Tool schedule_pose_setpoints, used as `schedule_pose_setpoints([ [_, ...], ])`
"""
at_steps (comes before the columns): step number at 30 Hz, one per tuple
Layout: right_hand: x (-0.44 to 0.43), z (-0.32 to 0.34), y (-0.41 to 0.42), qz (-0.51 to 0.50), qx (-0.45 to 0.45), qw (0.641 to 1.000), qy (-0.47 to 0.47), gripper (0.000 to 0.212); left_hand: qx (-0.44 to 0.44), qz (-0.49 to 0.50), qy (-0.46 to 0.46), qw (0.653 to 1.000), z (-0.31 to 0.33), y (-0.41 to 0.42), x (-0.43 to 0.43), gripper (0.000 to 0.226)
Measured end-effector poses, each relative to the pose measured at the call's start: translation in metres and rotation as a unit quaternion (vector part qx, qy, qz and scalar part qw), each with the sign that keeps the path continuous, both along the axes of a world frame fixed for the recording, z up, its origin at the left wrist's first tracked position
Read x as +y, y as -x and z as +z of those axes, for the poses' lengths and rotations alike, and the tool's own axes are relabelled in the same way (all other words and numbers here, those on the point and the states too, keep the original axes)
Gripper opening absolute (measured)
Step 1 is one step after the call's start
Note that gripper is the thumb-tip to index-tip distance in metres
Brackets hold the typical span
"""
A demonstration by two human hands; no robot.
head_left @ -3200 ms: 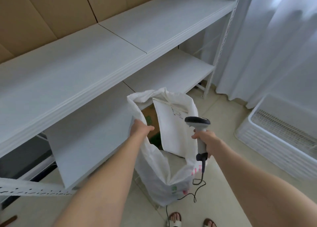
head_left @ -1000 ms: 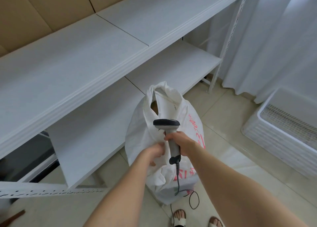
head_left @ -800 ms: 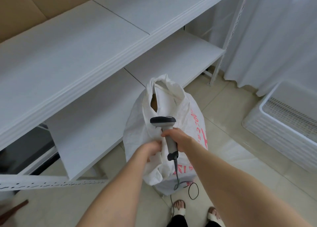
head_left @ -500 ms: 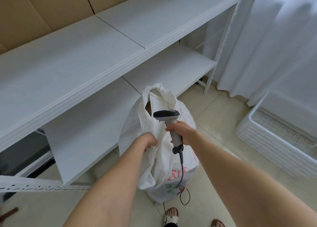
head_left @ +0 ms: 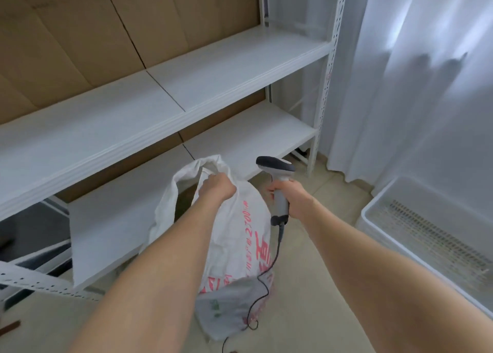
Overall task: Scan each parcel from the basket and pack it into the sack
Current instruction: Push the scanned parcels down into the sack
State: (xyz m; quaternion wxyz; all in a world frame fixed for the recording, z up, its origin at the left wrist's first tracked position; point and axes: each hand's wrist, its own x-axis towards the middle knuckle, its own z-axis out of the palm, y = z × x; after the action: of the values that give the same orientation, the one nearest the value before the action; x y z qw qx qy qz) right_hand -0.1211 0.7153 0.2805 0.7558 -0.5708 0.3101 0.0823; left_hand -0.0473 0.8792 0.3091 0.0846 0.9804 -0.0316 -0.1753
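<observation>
A white woven sack [head_left: 240, 235] with pink print stands on the floor in front of the shelving. My left hand [head_left: 217, 188] grips the sack's upper edge near its mouth. My right hand [head_left: 289, 196] holds a grey handheld barcode scanner [head_left: 277, 171] by its handle, to the right of the sack, head pointing up and left; its black cable hangs down across the sack. A white plastic basket [head_left: 373, 219] sits on the floor at the right; I see no parcel in the part that shows. What is inside the sack is hidden.
White metal shelving [head_left: 186, 107] with two bare boards runs across the left and centre, its upright post [head_left: 324, 86] just beyond the scanner. Cardboard lines the wall behind. White curtains [head_left: 413, 72] hang at the right. Beige tiled floor [head_left: 320, 286] lies between sack and basket.
My left hand has moved from the sack's side up to its mouth edge. My right hand has carried the scanner away to the right of the sack. The camera has tilted upward.
</observation>
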Motion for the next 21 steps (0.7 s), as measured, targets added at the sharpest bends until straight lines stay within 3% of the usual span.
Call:
schedule_pose_setpoints([
  [6, -0.072, 0.018, 0.011, 0.006, 0.01, 0.999, 0.032, 0.015, -0.026, -0.007, 0.029, 0.999, 0.018, 0.016, -0.08, 0.018],
  [12, -0.123, 0.021, -0.007, -0.02, -0.001, 1.0, -0.003, 0.013, -0.047, -0.009, 0.036, 0.998, 0.015, -0.002, -0.134, 0.02],
  [21, -0.19, 0.006, -0.101, -0.046, -0.007, 0.998, -0.029, 0.022, -0.019, 0.016, 0.13, 0.991, -0.018, -0.095, -0.21, 0.022],
])
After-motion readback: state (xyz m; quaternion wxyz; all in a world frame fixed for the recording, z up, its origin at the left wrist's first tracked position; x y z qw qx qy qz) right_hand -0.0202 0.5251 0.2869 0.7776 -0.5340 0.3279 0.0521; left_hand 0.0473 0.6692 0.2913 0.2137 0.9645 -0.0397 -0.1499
